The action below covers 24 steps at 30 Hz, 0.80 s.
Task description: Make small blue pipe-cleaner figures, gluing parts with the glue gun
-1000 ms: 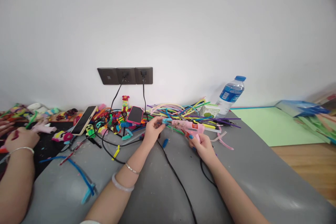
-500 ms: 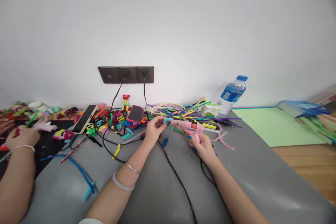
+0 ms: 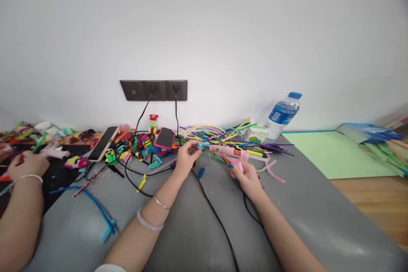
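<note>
A pink glue gun (image 3: 228, 152) is gripped in my right hand (image 3: 245, 175), its nozzle pointing left. Between the fingertips of my left hand (image 3: 186, 158) is a small light-blue fuzzy piece (image 3: 202, 145), which looks like bent pipe cleaner. The nozzle is at this piece; whether it touches cannot be made out. Below them a short dark-blue fuzzy bit (image 3: 202, 173) lies on the grey table (image 3: 178, 229). Behind my hands spreads a pile of colourful pipe cleaners (image 3: 219, 134).
Black cords run from the wall sockets (image 3: 154, 90) over the table. Two phones, a pink-cased one (image 3: 165, 138) and a pale-cased one (image 3: 103, 143), lie among small fuzzy figures. A water bottle (image 3: 282, 114) and small carton (image 3: 255, 134) stand right. Another person's hand (image 3: 27, 165) is at left.
The glue gun has shifted very slightly right, and a little more of the light-blue piece shows at my left fingertips. Both hands keep their hold.
</note>
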Available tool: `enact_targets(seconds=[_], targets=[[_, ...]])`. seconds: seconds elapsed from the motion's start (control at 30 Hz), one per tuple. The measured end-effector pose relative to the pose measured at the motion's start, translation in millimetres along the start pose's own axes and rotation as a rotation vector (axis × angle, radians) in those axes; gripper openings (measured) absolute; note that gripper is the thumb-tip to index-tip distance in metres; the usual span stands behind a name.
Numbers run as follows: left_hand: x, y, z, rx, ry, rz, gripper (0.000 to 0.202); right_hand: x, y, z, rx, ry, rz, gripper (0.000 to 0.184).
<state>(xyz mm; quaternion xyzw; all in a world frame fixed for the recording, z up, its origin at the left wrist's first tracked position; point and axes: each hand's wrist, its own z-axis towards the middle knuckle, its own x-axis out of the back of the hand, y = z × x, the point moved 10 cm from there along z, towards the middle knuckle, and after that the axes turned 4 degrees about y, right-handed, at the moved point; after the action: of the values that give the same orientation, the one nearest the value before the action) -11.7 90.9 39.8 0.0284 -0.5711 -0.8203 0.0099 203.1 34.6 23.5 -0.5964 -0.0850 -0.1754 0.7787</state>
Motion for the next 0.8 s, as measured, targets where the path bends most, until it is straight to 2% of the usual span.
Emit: enact_targets(seconds=[0.5, 0.8], targets=[[5.1, -1.1, 0.8, -0.003, 0.036, -0.005, 0.021, 2.6, -6.3, 0.1, 0.02, 0.027, -0.025, 0.058], [7.0, -2.5, 0.4, -0.009, 0.052, -0.026, 0.02, 4.7, -0.9, 0.2, 0.02, 0.049, -0.02, 0.055]])
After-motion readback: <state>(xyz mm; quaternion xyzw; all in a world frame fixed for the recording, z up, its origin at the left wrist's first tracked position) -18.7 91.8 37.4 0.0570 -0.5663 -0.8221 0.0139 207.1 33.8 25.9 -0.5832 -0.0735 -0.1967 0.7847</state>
